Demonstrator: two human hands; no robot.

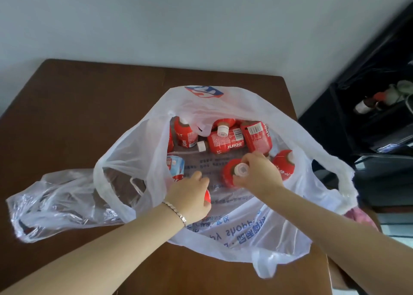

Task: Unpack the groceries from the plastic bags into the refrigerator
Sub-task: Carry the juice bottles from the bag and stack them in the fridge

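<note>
Both bare forearms reached forward from the lower edge. The left hand (190, 196), a bracelet (176, 212) on its wrist, lay palm down, fingers curled over a mostly hidden red thing (207, 197). The right hand (260, 171) pinched a bottle cap (241, 169) with its fingertips.

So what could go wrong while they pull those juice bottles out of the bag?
The right hand pinches one red bottle only by its white cap, so it might slip free when lifted. The white bag sags past the table on the right, and loose bottles near that side could roll off. The left hand grips a red item it mostly hides, so that hold is hard to judge.
</note>
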